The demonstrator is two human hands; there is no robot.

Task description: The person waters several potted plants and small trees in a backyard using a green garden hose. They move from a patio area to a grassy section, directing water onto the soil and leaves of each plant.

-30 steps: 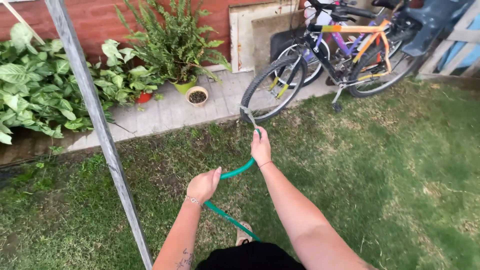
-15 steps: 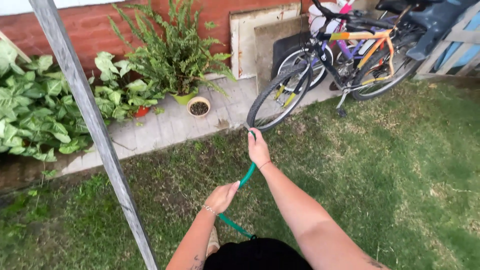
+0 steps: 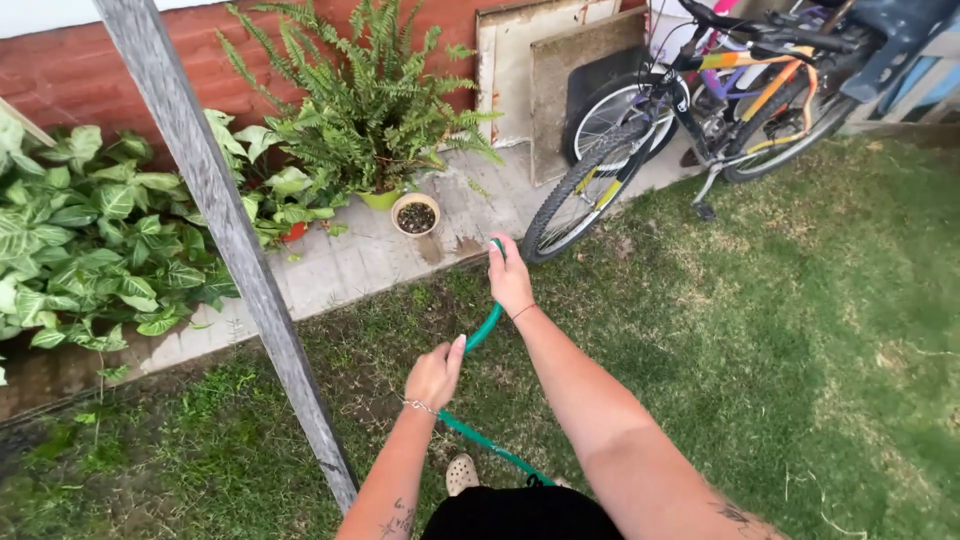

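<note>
since the earlier frame the view had swung closer to the paved strip, so the fern and small pot sat nearer the middle, and the right hand had stayed forward on the hose while the left hand kept its place lower down. lawn (image 3: pixel 800 330) filled most of the right and lower view, with the brick wall (image 3: pixel 60 75) running across the top. a grey wooden post (image 3: pixel 230 240) leaned diagonally across the left side. broad-leaved plants (image 3: pixel 90 240) crowded the left edge, and a fern (image 3: pixel 370 110) stood in a green pot against the wall. a bicycle (image 3: pixel 690 120) was parked at the top right, its front wheel resting where the paving met the grass. flat boards (image 3: pixel 555 70) leaned on the wall behind it. the green hose (image 3: pixel 483 328) ran from below the person's body up between both hands toward the paving. the right hand (image 3: pixel 510 275) was wrapped shut around the hose's far end, just short of the paving edge. the left hand (image 3: pixel 435 375) sat lower, fingers curled loosely with the hose passing just beside and under it; whether it truly gripped the hose could not be told. a small round pot (image 3: pixel 416 215) of dark soil stood on the paving, near the right hand.
</note>
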